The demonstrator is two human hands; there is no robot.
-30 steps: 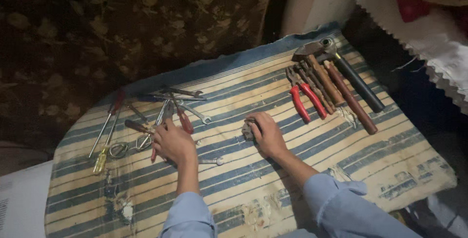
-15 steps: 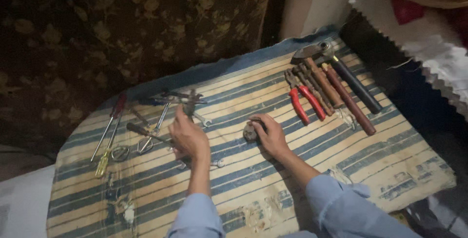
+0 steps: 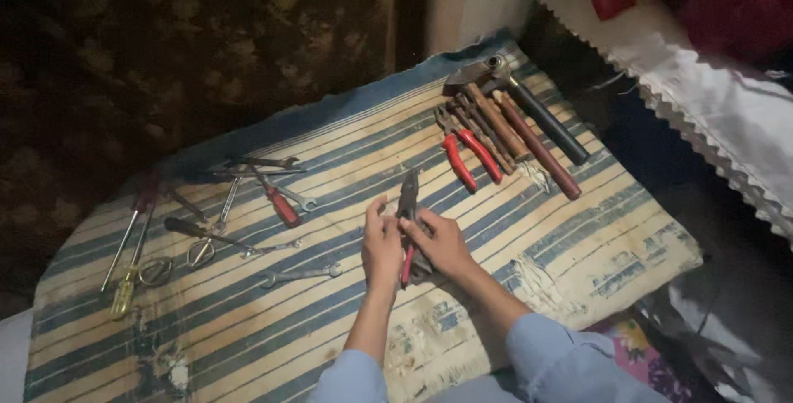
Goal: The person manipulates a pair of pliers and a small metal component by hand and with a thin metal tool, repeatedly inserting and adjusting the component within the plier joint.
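Both the left hand (image 3: 382, 246) and right hand (image 3: 442, 244) close around red-handled pliers (image 3: 408, 220) above the striped mat (image 3: 578, 238).

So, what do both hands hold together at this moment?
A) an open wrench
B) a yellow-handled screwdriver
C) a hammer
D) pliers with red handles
D: the left hand and the right hand both grip the red-handled pliers above the striped mat, dark jaws pointing away from the person.

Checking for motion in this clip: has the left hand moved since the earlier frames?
Yes. The left hand has moved right, away from the scattered wrenches, to the red-handled pliers that the right hand also holds.
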